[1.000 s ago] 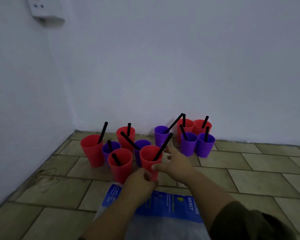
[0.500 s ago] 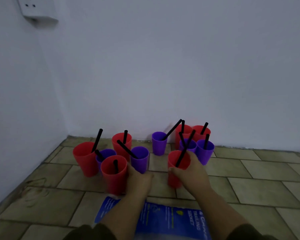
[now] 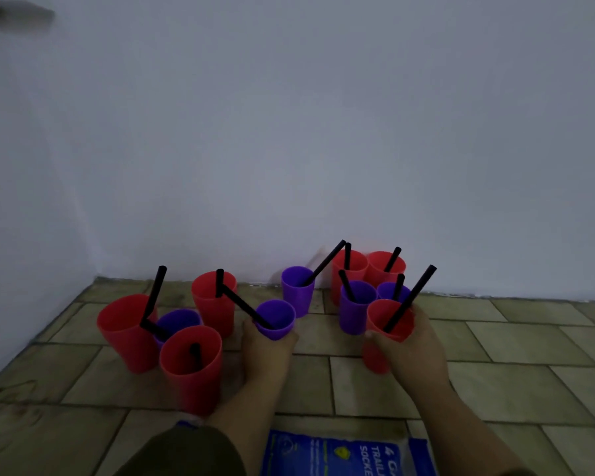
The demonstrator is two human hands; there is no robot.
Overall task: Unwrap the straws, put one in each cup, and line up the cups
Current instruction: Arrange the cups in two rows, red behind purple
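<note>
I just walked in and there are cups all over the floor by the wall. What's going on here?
A person is arranging plastic cups on the tiled floor by a wall. The left hand grips a purple cup and the right hand grips a red cup, each with a black straw in it. Every cup in view seems to hold a straw. The cups stand in two loose clusters, not yet in a line. A blue packet lies on the floor nearest the person.
</note>
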